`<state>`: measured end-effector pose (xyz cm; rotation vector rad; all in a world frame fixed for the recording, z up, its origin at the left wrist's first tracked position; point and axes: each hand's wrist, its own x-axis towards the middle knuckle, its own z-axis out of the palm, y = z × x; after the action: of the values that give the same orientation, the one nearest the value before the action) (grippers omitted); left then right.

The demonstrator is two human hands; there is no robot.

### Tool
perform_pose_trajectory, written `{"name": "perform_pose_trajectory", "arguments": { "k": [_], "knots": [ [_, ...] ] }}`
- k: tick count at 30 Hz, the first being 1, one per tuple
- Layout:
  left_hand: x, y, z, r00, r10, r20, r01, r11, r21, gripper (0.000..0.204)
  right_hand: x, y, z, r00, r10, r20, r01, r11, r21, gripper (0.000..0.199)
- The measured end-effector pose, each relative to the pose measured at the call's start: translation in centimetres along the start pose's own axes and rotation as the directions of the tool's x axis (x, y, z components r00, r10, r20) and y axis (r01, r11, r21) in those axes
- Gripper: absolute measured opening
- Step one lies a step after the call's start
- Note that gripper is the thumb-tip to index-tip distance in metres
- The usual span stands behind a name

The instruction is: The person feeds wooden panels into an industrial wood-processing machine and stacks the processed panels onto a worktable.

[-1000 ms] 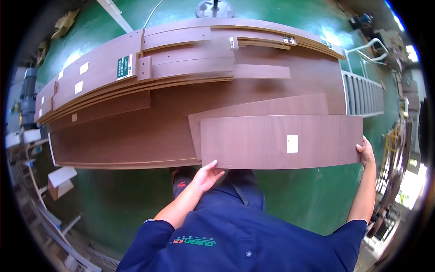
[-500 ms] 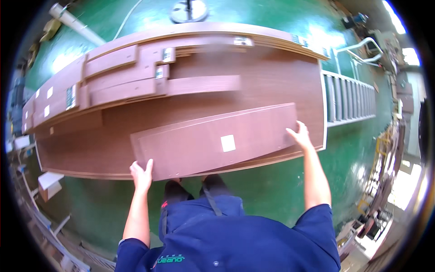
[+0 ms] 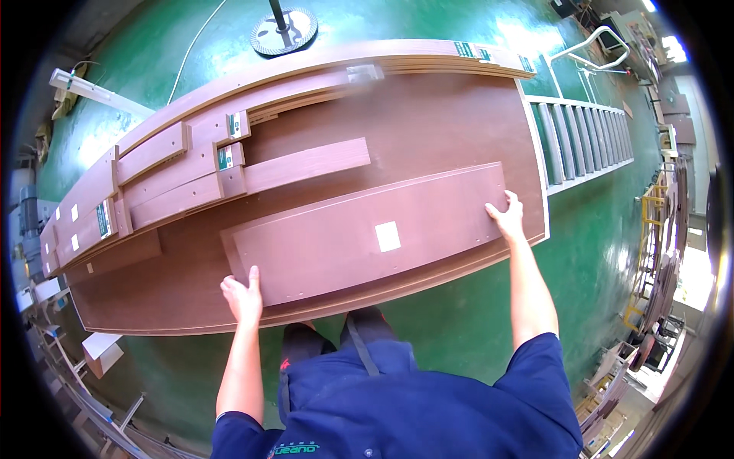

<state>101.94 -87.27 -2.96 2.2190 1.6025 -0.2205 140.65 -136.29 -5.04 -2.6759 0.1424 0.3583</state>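
My left hand (image 3: 243,297) grips the near left corner of a long brown wooden board (image 3: 321,245), its thumb lying along the end. At the other end, my right hand (image 3: 505,216) has its thumb and fingers around the right edge. A blank white label (image 3: 388,236) sits near the middle of the board's face. Another board edge shows along its far side, so it may be more than one piece. Beneath it is a large brown panel (image 3: 451,122); I cannot tell whether the board rests on it.
Several narrower brown boards (image 3: 176,161) are stacked along the panel's far left side, with long strips (image 3: 306,69) behind them. A roller conveyor (image 3: 585,141) adjoins the right end. Beyond the panel stand a round metal base (image 3: 283,34) and a white beam (image 3: 99,93) on the green floor.
My view has turned, tilting the panel in the picture. The held board now lies farther in from the panel's near edge, with both hands still at its ends.
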Motion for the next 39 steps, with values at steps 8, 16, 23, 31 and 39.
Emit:
{"name": "perform_pose_trajectory", "arguments": {
  "k": [8, 16, 23, 31, 39],
  "knots": [
    [-0.8, 8.9, 0.5, 0.971, 0.231, 0.063, -0.224, 0.969, -0.108, 0.072, 6.6, 6.0, -3.5, 0.999, 0.01, -0.038, -0.016, 0.988, -0.156, 0.084],
    [-1.7, 0.2, -1.7, 0.947, 0.267, 0.179, -0.195, 0.921, -0.338, 0.057, -8.1, -5.4, 9.0, 0.822, -0.538, -0.185, 0.439, 0.807, -0.395, 0.051],
    [-6.8, -27.6, -6.8, 0.996, 0.021, 0.083, 0.038, 0.759, -0.65, 0.053, -41.5, -31.1, 23.4, 0.487, -0.839, 0.243, 0.756, 0.544, 0.364, 0.043],
    [-10.1, -63.3, -8.8, 0.717, -0.592, 0.368, 0.691, 0.537, -0.484, 0.048, -60.7, -53.2, 38.3, 0.366, -0.801, 0.475, 0.573, 0.595, 0.563, 0.027],
    [-6.7, -86.3, -13.7, 0.608, -0.751, 0.256, 0.571, 0.19, -0.798, 0.032, -83.5, -76.0, 51.3, 0.144, -0.5, 0.854, -0.18, 0.835, 0.519, 0.022]
  ]
}}
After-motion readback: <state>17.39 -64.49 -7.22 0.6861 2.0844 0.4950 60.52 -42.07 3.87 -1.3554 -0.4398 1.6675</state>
